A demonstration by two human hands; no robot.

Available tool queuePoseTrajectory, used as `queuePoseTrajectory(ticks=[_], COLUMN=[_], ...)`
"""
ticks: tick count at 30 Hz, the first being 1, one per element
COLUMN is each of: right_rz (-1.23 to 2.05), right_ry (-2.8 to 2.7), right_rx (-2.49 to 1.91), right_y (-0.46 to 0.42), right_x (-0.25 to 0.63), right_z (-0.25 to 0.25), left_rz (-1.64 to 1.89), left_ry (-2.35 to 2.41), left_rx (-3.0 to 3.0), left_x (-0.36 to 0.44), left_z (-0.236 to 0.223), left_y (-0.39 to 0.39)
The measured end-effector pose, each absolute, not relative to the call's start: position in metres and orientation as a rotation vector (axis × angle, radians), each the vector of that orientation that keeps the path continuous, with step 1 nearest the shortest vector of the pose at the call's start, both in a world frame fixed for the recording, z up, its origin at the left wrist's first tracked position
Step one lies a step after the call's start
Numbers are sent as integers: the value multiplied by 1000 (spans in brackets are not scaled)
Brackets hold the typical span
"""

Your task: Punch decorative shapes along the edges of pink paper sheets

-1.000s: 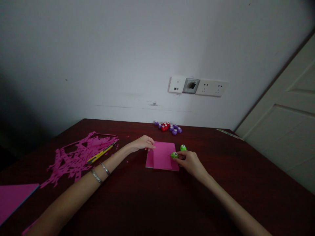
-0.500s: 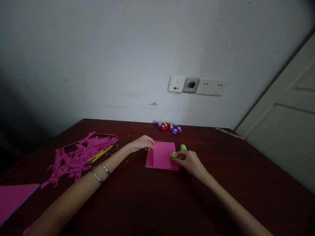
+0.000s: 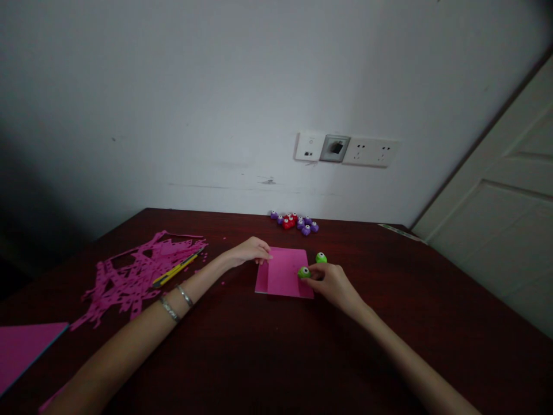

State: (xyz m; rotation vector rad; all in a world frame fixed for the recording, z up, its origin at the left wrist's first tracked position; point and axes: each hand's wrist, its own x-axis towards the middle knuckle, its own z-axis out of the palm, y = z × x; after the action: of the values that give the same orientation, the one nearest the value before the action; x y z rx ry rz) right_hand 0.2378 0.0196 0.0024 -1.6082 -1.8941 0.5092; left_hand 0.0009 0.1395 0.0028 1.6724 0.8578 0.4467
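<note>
A folded or layered pink sheet of paper (image 3: 283,274) lies in the middle of the table. At its upper left, my left hand (image 3: 253,252) is closed, with thumb and fingers pinching the paper's edge. My right hand (image 3: 334,282) grips a small green craft punch (image 3: 304,272) with a round white button on top, and this punch sits at the paper's right side. Whether the paper is inside its slot is too small to tell. Just behind my right fingers stands a second green craft punch (image 3: 321,257), which is partly covered by them.
Several purple craft punches (image 3: 306,229) and red craft punches (image 3: 286,223) stand by the wall. Pink paper scraps with holes (image 3: 125,276) and a yellow utility knife (image 3: 175,271) lie at left. Another pink sheet (image 3: 26,351) is at the near left. A thin strip (image 3: 401,232) lies at the far right.
Both hands, the paper and the green punch hold almost the same places. Only a very slight shift of the whole view shows.
</note>
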Motion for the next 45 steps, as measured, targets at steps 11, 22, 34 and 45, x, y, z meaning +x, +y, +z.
queuePoseTrajectory(ticks=[11,22,34,45], right_rz=[514,504,671,734], right_ry=[-1898,-1953,-1824,-1807], right_rx=[-1606,-1553,-1606,-1623], right_y=[21,19,21,21], right_x=[237,238,237,236], right_z=[1,3,-1,0], left_rz=[467,492,494,490], left_ry=[875,889,891,909], left_rx=[1638,1631,1612,1588], left_x=[0,2,3,5], left_z=[-4,-3,-6,-7], left_y=[144,142,143,140])
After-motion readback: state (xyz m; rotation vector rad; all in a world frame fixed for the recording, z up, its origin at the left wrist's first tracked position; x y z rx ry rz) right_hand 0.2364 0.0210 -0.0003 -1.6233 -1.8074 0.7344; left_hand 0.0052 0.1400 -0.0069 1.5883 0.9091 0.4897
